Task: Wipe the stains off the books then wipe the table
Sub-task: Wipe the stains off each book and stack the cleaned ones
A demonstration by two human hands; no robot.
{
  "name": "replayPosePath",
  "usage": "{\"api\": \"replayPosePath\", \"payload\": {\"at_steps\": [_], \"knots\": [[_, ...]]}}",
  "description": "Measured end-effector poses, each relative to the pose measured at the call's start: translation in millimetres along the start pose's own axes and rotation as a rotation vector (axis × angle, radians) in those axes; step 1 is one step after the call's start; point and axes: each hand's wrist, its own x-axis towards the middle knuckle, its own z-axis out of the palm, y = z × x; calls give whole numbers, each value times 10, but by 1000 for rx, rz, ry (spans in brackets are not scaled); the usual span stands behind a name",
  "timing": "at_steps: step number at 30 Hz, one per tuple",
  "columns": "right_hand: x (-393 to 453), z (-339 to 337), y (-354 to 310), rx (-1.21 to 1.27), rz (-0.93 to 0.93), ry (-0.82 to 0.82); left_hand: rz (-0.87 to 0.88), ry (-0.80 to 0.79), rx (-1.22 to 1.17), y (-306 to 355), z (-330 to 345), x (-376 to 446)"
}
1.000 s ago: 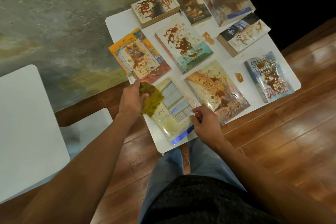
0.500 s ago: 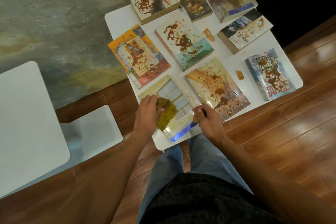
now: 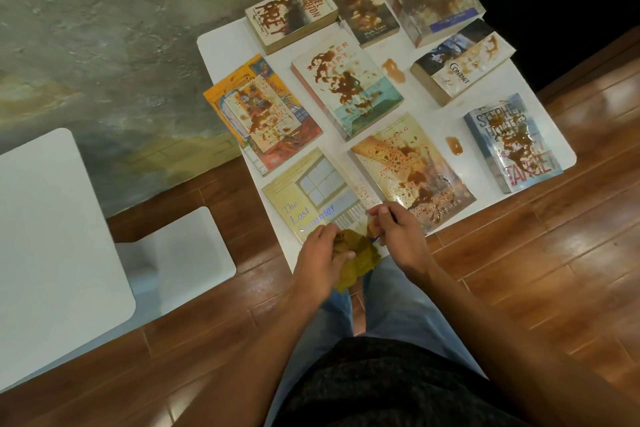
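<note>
nine books lie face up on the small white table (image 3: pixel 228 45), and the grip that matters sits at its near edge: the left hand (image 3: pixel 320 258) has its fingers and thumb curled round a crumpled mustard-yellow cloth (image 3: pixel 355 258), pressing it onto the near corner of the pale yellow book (image 3: pixel 311 199), whose cover shows a window and looks clean of brown marks where it is visible. part of the cloth hangs off the table edge below the hand, over the jeans (image 3: pixel 408 305). just right of the cloth, the right hand (image 3: pixel 398 234) has its fingertips curled together at that same book's near right corner; it seems to pinch the corner or cover edge, though what exactly it pinches i cannot tell. immediately beyond the right hand lies a stained orange-toned book (image 3: pixel 412 166), speckled with brown drops. farther from the grip, beyond the yellow book, sit an orange and blue book (image 3: pixel 263 114) and a book with a sea-coloured cover (image 3: pixel 346 83), both splashed brown. well right of the hands lies a blue-grey book (image 3: pixel 512 142), also stained. two brown puddles rest on the bare tabletop, one (image 3: pixel 454 146) between the speckled book and the blue-grey one, another (image 3: pixel 393 69) farther off. the four farthest books are stained as well. left of the grip stand two white surfaces (image 3: pixel 52 218) on a wooden floor (image 3: pixel 554 253).
</note>
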Motion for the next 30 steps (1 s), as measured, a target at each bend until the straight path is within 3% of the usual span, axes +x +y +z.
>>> {"api": "replayPosePath", "payload": {"at_steps": [4, 8, 10, 16, 20, 25, 30], "knots": [[-104, -67, -144, 144, -22, -52, -187, 8, -545, 140, -202, -84], [-260, -84, -265, 391, 39, -331, -337, 119, -882, 234, -228, -60], [-305, -46, -321, 487, 95, -406, -342, 147, -892, 231, -209, -14], [-258, 29, -419, 536, 202, -309, -263, 82, -710, 262, -259, 40], [-204, 22, -459, 704, 280, -274, -237, 217, -632, 285, -323, 48], [-166, 41, -497, 787, 358, -227, -166, 273, -616, 366, -336, 56], [-156, -2, -446, 799, 458, -227, -165, 194, -596, 410, -264, 42]]}}
